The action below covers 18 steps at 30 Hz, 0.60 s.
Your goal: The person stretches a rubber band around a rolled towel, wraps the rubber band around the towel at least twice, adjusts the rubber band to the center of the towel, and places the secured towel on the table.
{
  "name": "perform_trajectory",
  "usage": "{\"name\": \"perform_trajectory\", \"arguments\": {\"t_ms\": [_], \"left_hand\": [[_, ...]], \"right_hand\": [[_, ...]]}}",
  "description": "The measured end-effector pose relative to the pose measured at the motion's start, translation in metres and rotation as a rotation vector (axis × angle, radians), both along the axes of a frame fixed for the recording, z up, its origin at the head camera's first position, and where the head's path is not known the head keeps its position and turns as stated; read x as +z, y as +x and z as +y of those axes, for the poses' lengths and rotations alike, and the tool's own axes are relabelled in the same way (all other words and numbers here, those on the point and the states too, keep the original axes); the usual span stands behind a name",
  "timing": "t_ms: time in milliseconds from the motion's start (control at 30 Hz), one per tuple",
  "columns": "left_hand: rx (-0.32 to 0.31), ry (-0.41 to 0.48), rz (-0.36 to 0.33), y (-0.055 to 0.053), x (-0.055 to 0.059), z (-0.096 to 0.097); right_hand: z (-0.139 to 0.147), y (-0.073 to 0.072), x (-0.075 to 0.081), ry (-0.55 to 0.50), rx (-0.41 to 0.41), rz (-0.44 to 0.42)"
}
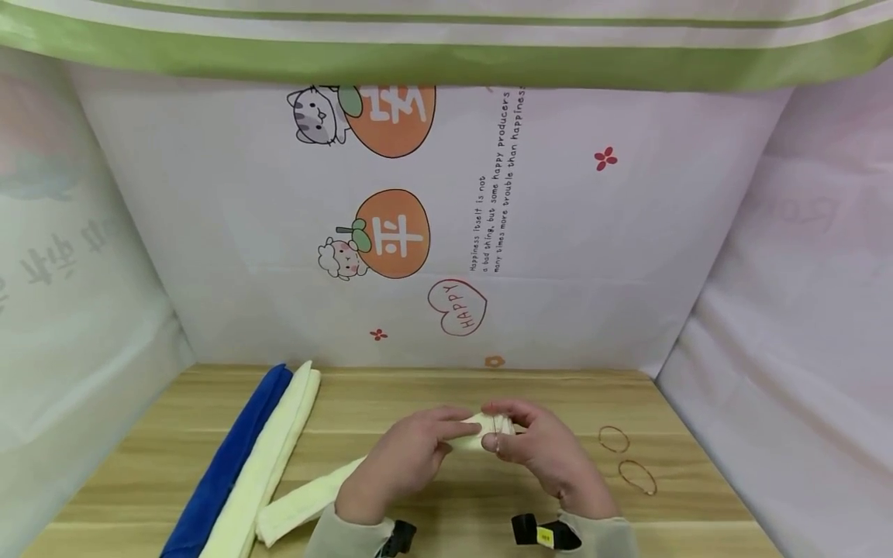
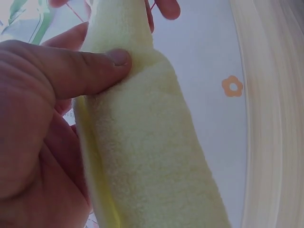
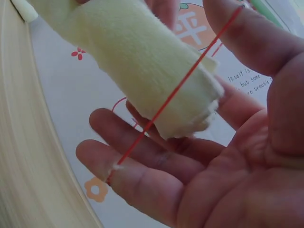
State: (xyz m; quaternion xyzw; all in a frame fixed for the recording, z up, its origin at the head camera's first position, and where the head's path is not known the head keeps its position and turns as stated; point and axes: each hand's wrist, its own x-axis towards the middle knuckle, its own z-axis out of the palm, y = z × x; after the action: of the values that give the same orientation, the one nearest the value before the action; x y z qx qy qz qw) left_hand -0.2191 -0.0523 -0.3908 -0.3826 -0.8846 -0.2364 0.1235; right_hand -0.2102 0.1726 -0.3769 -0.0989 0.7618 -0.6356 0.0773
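Note:
A cream towel (image 1: 317,492), folded into a long strip, runs up from the table with its far end gathered in a bundle. My left hand (image 1: 408,453) grips it; in the left wrist view the thumb (image 2: 90,71) presses on the cloth and the fingers lie behind. My right hand (image 1: 547,453) surrounds the towel's end with spread thumb and fingers. Stretched between them is a thin red elastic band (image 3: 173,95), which crosses in front of the rolled towel end (image 3: 152,71) in the right wrist view. The band's far side is mostly hidden.
Two more thin red bands (image 1: 614,439) lie on the wooden table (image 1: 558,535) at the right. On the left lie a folded blue towel (image 1: 230,465) and another folded cream towel (image 1: 268,457). A printed white cloth (image 1: 558,232) stands behind the table.

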Motion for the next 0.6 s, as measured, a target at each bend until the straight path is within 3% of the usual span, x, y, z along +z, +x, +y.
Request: {"name": "perform_trajectory", "arguments": {"t_ms": [233,433,600], "left_hand": [[-0.019,0.027,-0.008,0.0,0.004,0.0],[0.001,0.079,-0.026,0.001,0.008,-0.001],[-0.031,0.08,-0.011,0.002,0.005,0.002]], "right_hand": [[-0.003,-0.004,0.001,0.175,0.034,0.061],[-0.008,-0.007,0.0,0.2,0.006,0.089],[-0.011,-0.006,-0.004,0.241,-0.031,0.105]]}}
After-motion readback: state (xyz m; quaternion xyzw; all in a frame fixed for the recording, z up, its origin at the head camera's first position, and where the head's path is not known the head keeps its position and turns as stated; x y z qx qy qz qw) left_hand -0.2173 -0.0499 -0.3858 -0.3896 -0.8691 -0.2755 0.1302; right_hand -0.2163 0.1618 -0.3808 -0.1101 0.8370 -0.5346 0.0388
